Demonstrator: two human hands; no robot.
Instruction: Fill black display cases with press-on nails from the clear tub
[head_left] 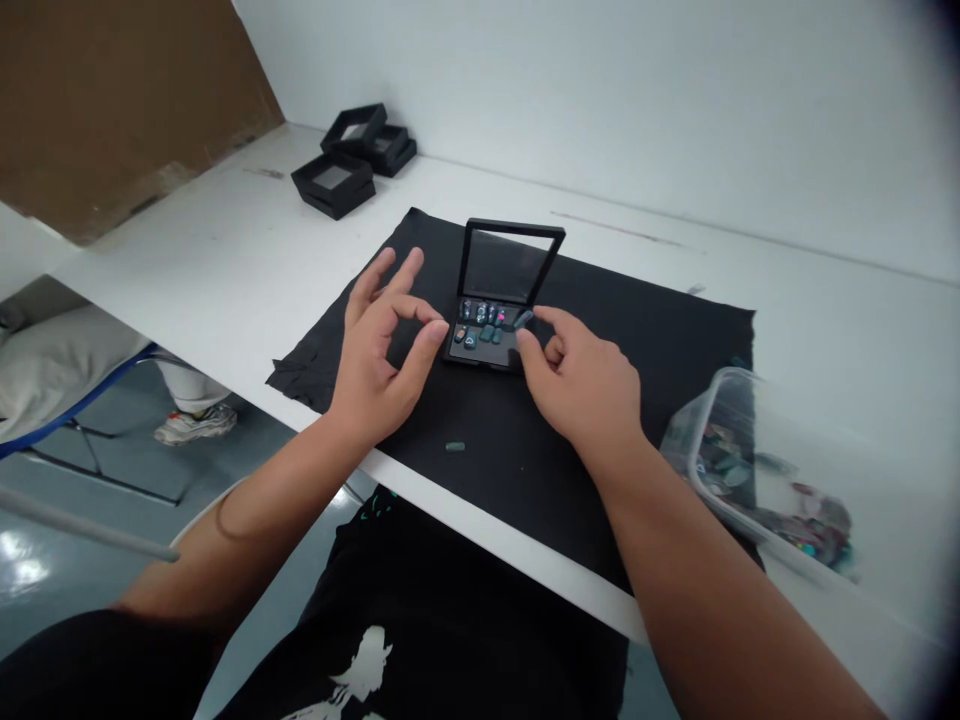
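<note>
A small black case [489, 350] stands on a black cloth [525, 500], its clear-windowed lid [504, 262] raised. Several small decorated nail-shaped pieces [486, 333] lie in rows inside it. My right hand [581, 375] pinches a dark greenish piece [523, 319] between thumb and index finger over the case's right side. At the case's left edge is my left hand [386, 350]; its thumb and index fingertips meet, the other fingers are raised, and anything between the tips is too small to make out. One loose green piece [455, 446] lies on the cloth nearer me.
A clear plastic tub [701, 430] with many small colourful pieces is at the right, beside my right forearm. Several black frame-like boxes [334, 185] are stacked at the back left. A person's leg and shoe [196, 424] show at the left, by a blue-edged chair.
</note>
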